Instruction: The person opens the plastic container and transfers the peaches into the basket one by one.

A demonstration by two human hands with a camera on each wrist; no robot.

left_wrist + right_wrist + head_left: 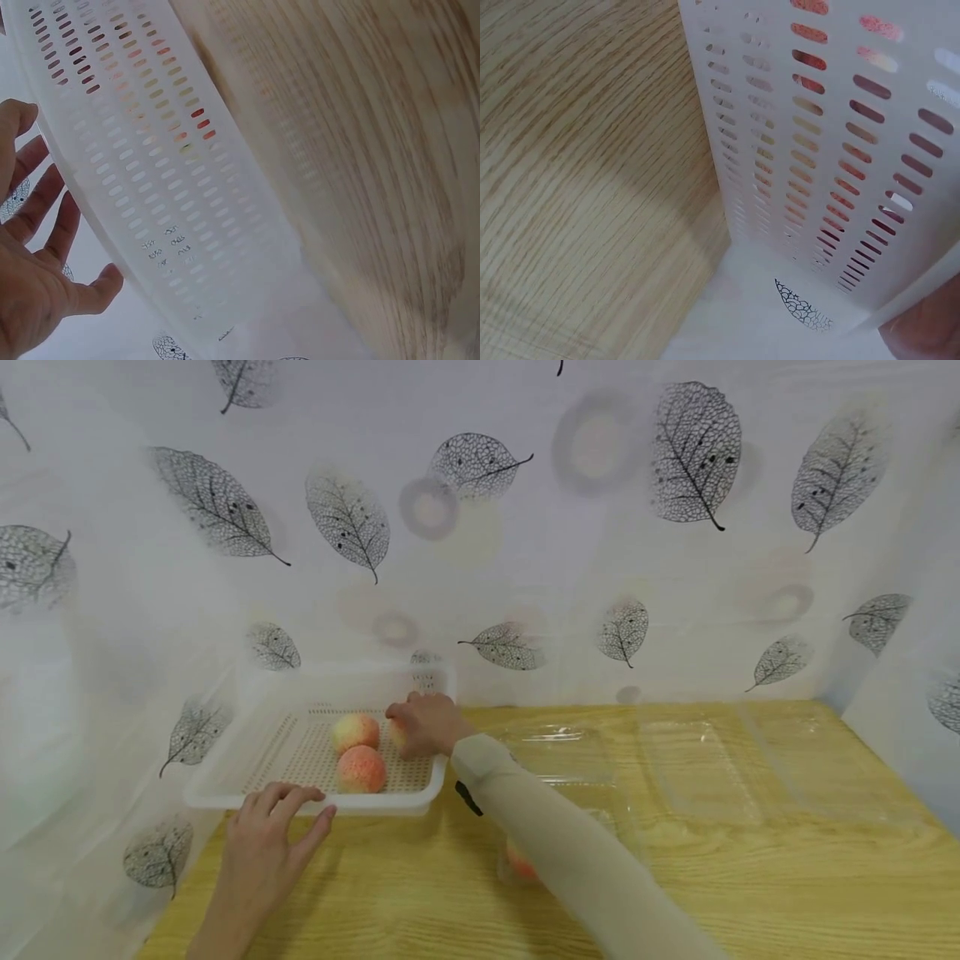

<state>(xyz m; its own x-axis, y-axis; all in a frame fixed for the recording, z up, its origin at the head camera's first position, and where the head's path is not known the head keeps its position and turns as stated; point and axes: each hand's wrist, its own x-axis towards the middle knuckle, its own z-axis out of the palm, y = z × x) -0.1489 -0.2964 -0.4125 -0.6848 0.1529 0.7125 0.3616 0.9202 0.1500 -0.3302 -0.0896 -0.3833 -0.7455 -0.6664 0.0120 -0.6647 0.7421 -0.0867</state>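
A white slotted plastic basket (427, 802) holds round yellow-and-red peaches. One peach (355, 732) lies behind another peach (362, 770) in its right half. My right hand (429, 724) reaches over the basket's right side and grips a third peach (396, 733), mostly hidden under the fingers. In the right wrist view only a bit of that hand (928, 330) shows past the rim, and peach colours show through the slots. My left hand (262, 837) rests at the near rim, fingers spread; in the left wrist view its fingertips are right along the edge.
Right of the basket stands an open clear plastic box (558, 760); a peach (520, 860) in its near part is partly covered by my right sleeve (570, 852). More clear plastic boxes (701, 768) lie farther right. A leaf-printed sheet (525, 568) hangs behind the wooden table (787, 893).
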